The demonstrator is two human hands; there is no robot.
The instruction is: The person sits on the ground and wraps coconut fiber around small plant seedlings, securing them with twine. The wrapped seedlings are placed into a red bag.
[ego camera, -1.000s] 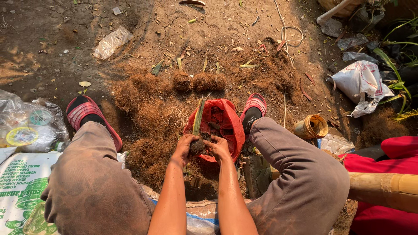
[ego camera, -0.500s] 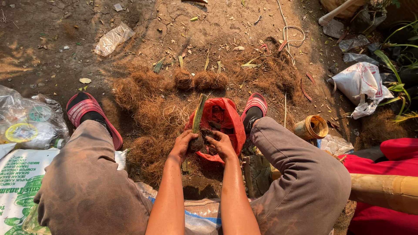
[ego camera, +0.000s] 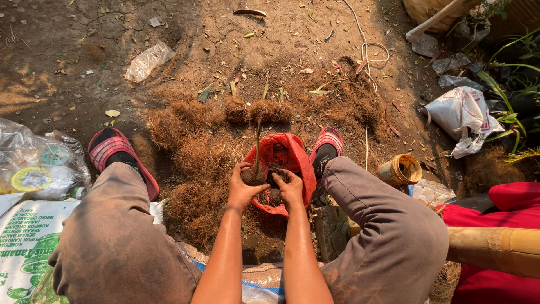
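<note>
Seedling (ego camera: 257, 147), a thin green shoot with its root ball wrapped in dark soil, stands over the mouth of the red plastic bag (ego camera: 284, 155) that lies on the ground between the person's two sandalled feet.

Head view: the left hand (ego camera: 243, 186) cups the root ball from the left edge of the red bag, fingers curled and pressed together around the clump. The right hand (ego camera: 289, 188) sits just beside it over the bag's opening, fingers bent inward and closed on a lump of dark soil that touches the root ball. Beyond the red bag, away from the person, three small fibre-wrapped bundles (ego camera: 259, 111) lie in a row on a spread of brown coconut fibre (ego camera: 191, 152). To the right of the red bag, past the right foot, a yellow tin (ego camera: 400, 169) lies tipped on its side, and farther right a white sack (ego camera: 464, 115). Well to the left of the red bag lies a clear plastic bag (ego camera: 34, 169).

Packing the soil well seems to call for even pressure from both palms, with the thumbs kept off the stem so it does not bend or snap.

The shoot's long axis runs nearly upright, its tip pointing up and slightly away from the person, its root end down in the hands.
</note>
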